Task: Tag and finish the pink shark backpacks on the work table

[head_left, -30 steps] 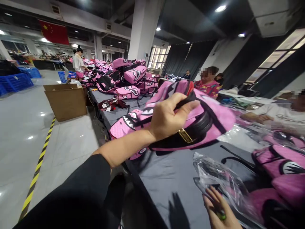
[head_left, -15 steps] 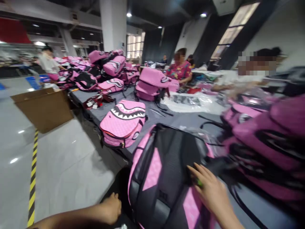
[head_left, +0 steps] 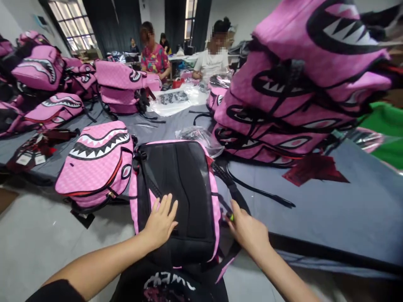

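Note:
A pink and black backpack (head_left: 189, 180) lies back side up on the table's near edge, its black padded back panel facing me. My left hand (head_left: 162, 218) rests flat on that panel, fingers spread. Beside the bag's right edge my right hand (head_left: 248, 226) is closed at the black shoulder strap (head_left: 234, 188). A small yellow-green item shows at its fingers; its kind is unclear. Left of this bag lies another pink backpack (head_left: 97, 163) with a shark-mouth print, front side up.
Pink backpacks (head_left: 267, 113) are stacked high at right, above a dark red tag (head_left: 315, 170). More bags (head_left: 118, 84) stand behind left. Clear plastic (head_left: 201, 138) lies behind the backpack. Tags (head_left: 34, 151) lie at left. Two people work across the grey table (head_left: 333, 205).
The view has swung right. My left hand has come from beside the backpack onto its back panel. My right hand has moved off the panel to the strap at the bag's right side.

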